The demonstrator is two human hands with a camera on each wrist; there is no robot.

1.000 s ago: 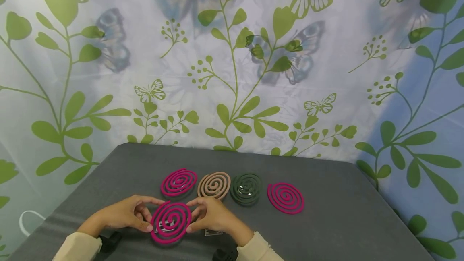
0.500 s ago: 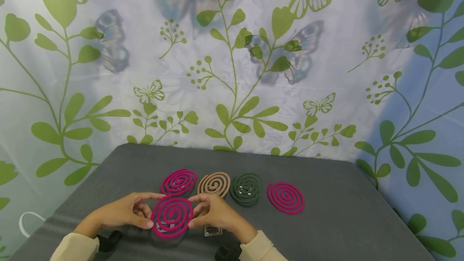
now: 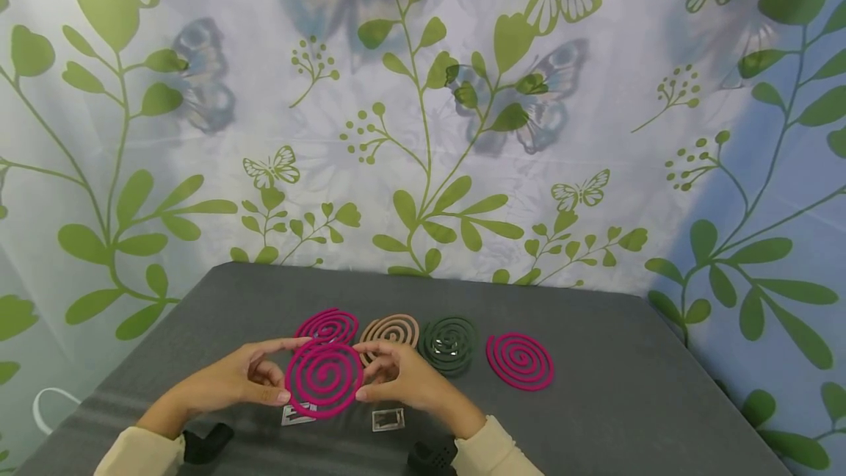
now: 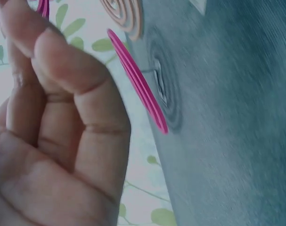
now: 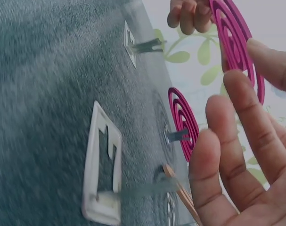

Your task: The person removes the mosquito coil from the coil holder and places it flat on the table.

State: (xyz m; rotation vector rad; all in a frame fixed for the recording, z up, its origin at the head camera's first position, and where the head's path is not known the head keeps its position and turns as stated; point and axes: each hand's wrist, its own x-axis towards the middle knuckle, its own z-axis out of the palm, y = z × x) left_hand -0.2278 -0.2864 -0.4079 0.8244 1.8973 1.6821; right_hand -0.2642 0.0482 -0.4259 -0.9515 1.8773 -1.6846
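A pink mosquito coil [image 3: 325, 374] is held up between both hands above the grey table, tilted toward the head camera. My left hand [image 3: 241, 379] pinches its left edge with thumb and fingers. At the opposite edge my right hand [image 3: 413, 384] pinches it the same way; the right wrist view shows this coil [image 5: 233, 40] nearly edge-on. Below it lies a small metal coil stand [image 3: 299, 414] with a raised prong. Another such stand [image 3: 388, 419] lies near my right hand. The left wrist view shows mostly curled fingers [image 4: 86, 103].
Behind the hands, a pink coil [image 3: 328, 326], a tan coil [image 3: 391, 330] and a dark green coil [image 3: 448, 344] sit raised on stands in a row. Another pink coil [image 3: 522, 361] lies to their right. A leaf-printed curtain [image 3: 423, 131] hangs behind the table [image 3: 595, 410].
Both hands have lifted the pink coil upward and slightly right, away from the left stand. That stand now shows below the coil, and the right stand is fully uncovered.
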